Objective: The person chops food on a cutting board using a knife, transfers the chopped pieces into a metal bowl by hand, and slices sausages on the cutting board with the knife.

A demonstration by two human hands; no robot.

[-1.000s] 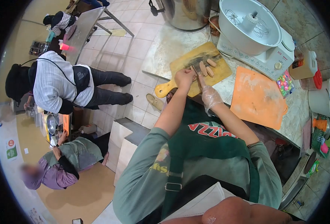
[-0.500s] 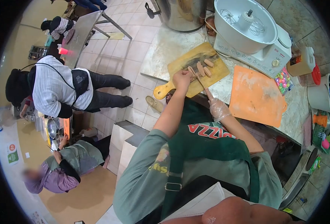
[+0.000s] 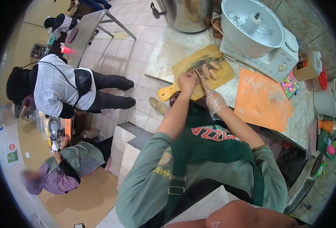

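My bare left hand (image 3: 187,82) rests over the near-left part of a wooden cutting board (image 3: 185,67), its fingers closed on a piece of sausage mostly hidden under them. A clear plastic glove covers my right hand (image 3: 216,102), which is wrapped round the handle of a knife (image 3: 204,86). The blade points away from me and lies right beside my left fingertips. Several cut sausage pieces (image 3: 206,71) lie on the board just right of the blade.
An orange cutting mat (image 3: 261,100) lies to the right, with a bag of colourful candies (image 3: 289,85) beside it. A white stand mixer (image 3: 251,49) and a large metal pot (image 3: 188,15) stand behind the board. Two people (image 3: 57,85) work at the left.
My right hand and the knife have moved slightly left and toward me. My left hand stays at nearly the same spot on the board.
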